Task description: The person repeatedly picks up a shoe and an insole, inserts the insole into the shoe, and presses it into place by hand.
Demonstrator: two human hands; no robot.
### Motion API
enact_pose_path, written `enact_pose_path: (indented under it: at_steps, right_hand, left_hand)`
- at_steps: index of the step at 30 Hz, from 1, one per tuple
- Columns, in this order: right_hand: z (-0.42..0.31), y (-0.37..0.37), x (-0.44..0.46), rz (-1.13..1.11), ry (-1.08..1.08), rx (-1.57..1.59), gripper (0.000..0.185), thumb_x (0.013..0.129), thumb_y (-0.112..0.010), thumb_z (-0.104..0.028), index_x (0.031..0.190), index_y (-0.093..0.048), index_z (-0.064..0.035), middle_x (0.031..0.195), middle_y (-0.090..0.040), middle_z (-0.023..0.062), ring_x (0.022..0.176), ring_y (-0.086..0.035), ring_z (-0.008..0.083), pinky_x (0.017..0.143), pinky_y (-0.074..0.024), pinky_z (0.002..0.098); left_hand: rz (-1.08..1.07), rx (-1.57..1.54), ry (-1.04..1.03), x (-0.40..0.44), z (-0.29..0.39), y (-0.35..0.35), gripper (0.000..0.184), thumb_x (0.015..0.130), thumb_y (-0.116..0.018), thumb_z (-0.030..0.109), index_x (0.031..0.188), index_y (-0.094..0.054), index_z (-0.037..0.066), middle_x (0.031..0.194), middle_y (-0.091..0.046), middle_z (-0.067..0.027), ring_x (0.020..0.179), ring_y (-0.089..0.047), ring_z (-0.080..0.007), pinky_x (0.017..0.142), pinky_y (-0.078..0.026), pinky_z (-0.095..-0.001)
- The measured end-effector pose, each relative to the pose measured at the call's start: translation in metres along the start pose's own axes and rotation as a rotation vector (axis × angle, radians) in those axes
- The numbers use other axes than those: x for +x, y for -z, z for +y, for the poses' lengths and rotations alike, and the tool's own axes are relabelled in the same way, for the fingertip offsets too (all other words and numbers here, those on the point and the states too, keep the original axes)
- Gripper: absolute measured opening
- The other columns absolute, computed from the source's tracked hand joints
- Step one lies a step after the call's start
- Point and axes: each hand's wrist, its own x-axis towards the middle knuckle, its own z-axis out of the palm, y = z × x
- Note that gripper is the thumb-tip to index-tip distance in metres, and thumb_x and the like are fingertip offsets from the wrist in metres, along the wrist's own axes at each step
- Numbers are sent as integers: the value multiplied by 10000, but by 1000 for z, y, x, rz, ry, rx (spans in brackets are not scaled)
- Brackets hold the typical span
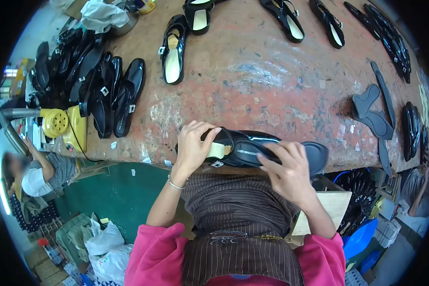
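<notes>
At the near edge of the workbench lies a glossy black shoe (264, 139), with a pale lining and a small buckle (217, 164) at its left part. My left hand (194, 143) is closed round the shoe's left end, thumb across its upper. A dark insole (247, 151) with a light printed mark lies over the shoe, its rounded end (317, 155) sticking out to the right. My right hand (291, 171) grips the insole, fingers bent over its middle. Part of the insole is hidden beneath these fingers.
Black shoes (100, 90) are heaped at the left, near a yellow machine (57, 124). More shoes (174, 52) stand along the far side. Loose dark insoles (372, 107) lie at the right. A person (45, 169) is at the left edge, another (414, 190) at the right.
</notes>
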Motion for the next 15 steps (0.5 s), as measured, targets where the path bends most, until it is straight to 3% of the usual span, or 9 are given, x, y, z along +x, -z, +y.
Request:
enact_pose_path:
  at_steps: [3, 7, 8, 11, 12, 15]
  right_hand:
    - [-11, -25, 19, -1, 42, 112, 277, 703, -770, -76, 980, -774, -69, 1152, -677, 84, 1079, -601, 271, 962, -444, 437]
    - [-16, -49, 30, -6, 36, 212, 143, 708, -753, -54, 850, -771, -59, 1170, -690, 99, 1070, -616, 264, 965, -445, 433]
    - [-17, -52, 34, 10, 35, 231, 91, 717, -759, -56, 808, -766, -59, 1155, -701, 105, 1042, -633, 264, 949, -456, 432]
    - [-23, -62, 40, -3, 38, 260, 86, 725, -770, -68, 810, -764, -58, 1122, -709, 100, 1023, -649, 266, 925, -470, 429]
    - [-25, -64, 44, -22, 49, 268, 115, 730, -772, -64, 845, -778, -64, 1115, -717, 100, 1019, -660, 268, 911, -481, 425]
    - [-29, -65, 55, -56, 25, 309, 188, 723, -771, -49, 908, -796, -73, 1137, -723, 104, 1035, -662, 275, 925, -481, 415]
  left_hand:
    - [168, -44, -74, -15, 1, 1, 363, 856, -777, 266, 1118, -712, 24, 875, -702, -87, 990, -618, -302, 866, -463, -419]
    - [430, 262, 77, -57, 3, 14, 623, 729, -880, 183, 1275, -637, 10, 1169, -609, -162, 1049, -593, -317, 945, -469, -438]
    - [437, 307, 165, -68, -1, 13, 680, 721, -890, 140, 1325, -605, 11, 1115, -555, -136, 917, -612, -263, 827, -514, -383]
    - [324, -144, 509, -85, -2, 9, 669, 749, -874, 102, 1346, -589, 1, 1024, -519, -104, 772, -597, -179, 652, -511, -294]
    - [372, -130, 396, -85, -7, 5, 658, 773, -853, 60, 1363, -572, -11, 1009, -494, -88, 698, -572, -112, 563, -496, -238]
    - [376, -307, 410, -86, -10, 2, 699, 749, -873, 52, 1367, -555, -27, 1107, -501, -83, 774, -590, -103, 633, -573, -237]
